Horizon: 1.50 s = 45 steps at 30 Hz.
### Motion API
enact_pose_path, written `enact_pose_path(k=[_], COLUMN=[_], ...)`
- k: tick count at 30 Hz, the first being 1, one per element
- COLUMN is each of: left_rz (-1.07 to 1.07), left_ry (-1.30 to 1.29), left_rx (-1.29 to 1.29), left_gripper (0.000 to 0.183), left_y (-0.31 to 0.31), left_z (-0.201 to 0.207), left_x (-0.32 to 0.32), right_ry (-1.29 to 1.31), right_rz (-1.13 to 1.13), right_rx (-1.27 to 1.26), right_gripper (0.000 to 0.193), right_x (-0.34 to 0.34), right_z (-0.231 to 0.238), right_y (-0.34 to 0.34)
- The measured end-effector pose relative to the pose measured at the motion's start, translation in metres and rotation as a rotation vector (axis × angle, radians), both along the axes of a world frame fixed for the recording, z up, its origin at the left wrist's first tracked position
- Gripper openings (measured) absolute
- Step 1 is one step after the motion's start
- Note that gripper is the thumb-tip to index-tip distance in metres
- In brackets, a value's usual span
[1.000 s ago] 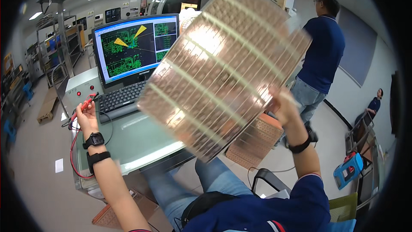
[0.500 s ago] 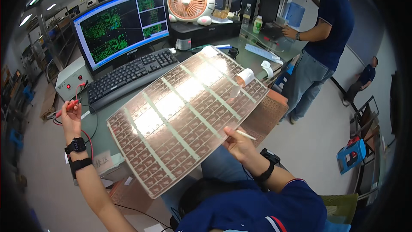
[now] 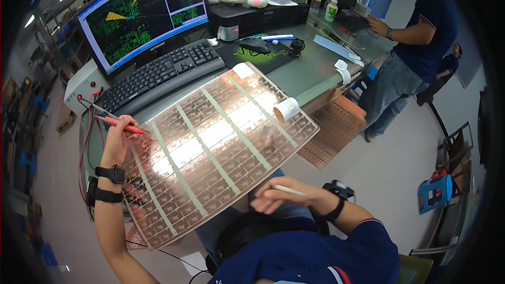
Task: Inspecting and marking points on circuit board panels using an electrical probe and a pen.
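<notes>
My left hand (image 3: 120, 139) is closed round a red test probe (image 3: 122, 124), its tip pointing right at the upper left part of a large copper circuit board panel (image 3: 210, 144). Whether the tip touches the copper I cannot tell. Pale strips divide the panel into columns of repeated small boards, and its near edge lies over my lap. Just off that near edge is my right hand (image 3: 281, 195), slightly blurred, with a thin white stick (image 3: 289, 190) held in curled fingers. A curled white label (image 3: 287, 109) sticks up from the panel's right side, and another white label (image 3: 243, 70) is at the far corner.
Beyond the panel stand a black keyboard (image 3: 163, 76), a monitor (image 3: 144, 21) with green circuit layouts, and a grey box (image 3: 87, 89) with red leads. More copper panels (image 3: 336, 131) are stacked below at the right. A person (image 3: 421, 42) stands at the far right bench.
My left hand has moved right, from beside the grey box to over the panel, with the probe. My right hand has let go of the panel's near edge. Yellow wedges have appeared on the monitor.
</notes>
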<state>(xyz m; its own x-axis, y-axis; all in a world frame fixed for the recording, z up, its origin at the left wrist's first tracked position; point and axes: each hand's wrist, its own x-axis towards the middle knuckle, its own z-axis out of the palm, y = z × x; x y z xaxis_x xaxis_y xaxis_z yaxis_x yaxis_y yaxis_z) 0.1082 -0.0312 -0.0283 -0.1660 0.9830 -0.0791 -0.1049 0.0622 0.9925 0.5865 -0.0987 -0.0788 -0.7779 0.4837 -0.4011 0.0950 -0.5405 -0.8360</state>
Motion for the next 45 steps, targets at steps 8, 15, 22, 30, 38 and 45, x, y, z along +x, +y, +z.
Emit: enact_pose_path(k=[8,15,22,30,38,45], left_rz=[0.056,0.100,0.061,0.106,0.108,0.124], left_ry=[0.043,0.053,0.028,0.019,0.041,0.078], left_rx=[-0.015,-0.010,0.054,0.048,0.039,0.028], left_gripper=[0.018,0.020,0.015,0.016,0.017,0.019], left_y=[-0.004,-0.004,-0.005,-0.004,0.001,-0.002], left_z=[-0.012,-0.011,-0.018,-0.015,-0.018,-0.017], left_x=[0.005,0.011,0.007,0.017,0.017,0.017], right_ry=[-0.105,-0.327,-0.356,-0.227,-0.498,-0.946], right_rz=[-0.381,-0.174,-0.120,-0.163,-0.949,-0.979], right_rx=[0.594,1.369,1.375,0.636,0.937,0.981], right_gripper=[0.019,0.033,0.021,0.020,0.050,0.076], right_x=[0.057,0.010,0.003,0.029,0.192,0.278], right_z=[0.073,0.054,0.042,0.072,0.072,0.024], right_y=[0.067,0.113,0.125,0.134,0.291,0.360])
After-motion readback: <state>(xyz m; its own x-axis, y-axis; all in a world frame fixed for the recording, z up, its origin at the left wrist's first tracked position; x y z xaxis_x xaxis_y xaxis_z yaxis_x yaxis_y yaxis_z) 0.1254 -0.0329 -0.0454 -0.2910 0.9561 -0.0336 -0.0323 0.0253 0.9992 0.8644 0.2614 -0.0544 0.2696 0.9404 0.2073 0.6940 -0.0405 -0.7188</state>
